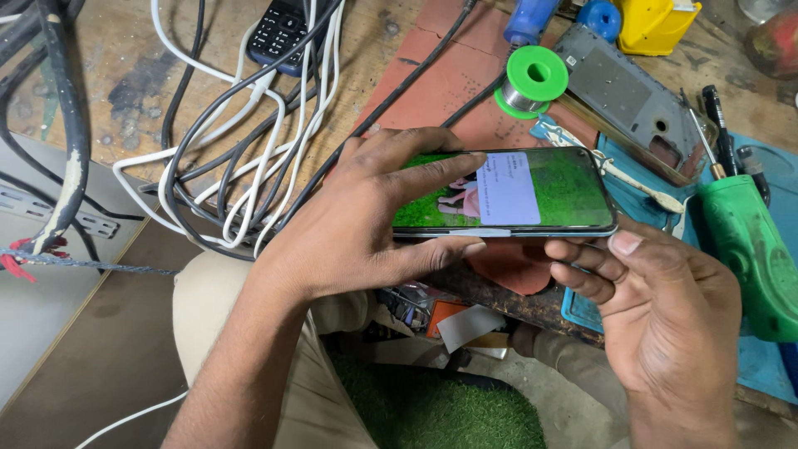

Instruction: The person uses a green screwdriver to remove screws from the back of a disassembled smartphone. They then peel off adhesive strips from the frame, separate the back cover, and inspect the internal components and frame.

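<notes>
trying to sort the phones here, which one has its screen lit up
The smartphone held between the left hand and right hand. The keypad phone and the grey phone back shell lie on the bench, unlit.

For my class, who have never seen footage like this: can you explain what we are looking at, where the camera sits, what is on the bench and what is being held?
There is no machine here, only a person's two bare hands. The single picture comes from a camera worn on the person's head, looking down.

The left hand and right hand hold a smartphone between them, flat, with its screen lit.

On the wooden bench lie a tangle of white and black cables, a small keypad phone, a green spool of solder wire, an opened phone back, a green-handled tool and a blue mat.
</notes>
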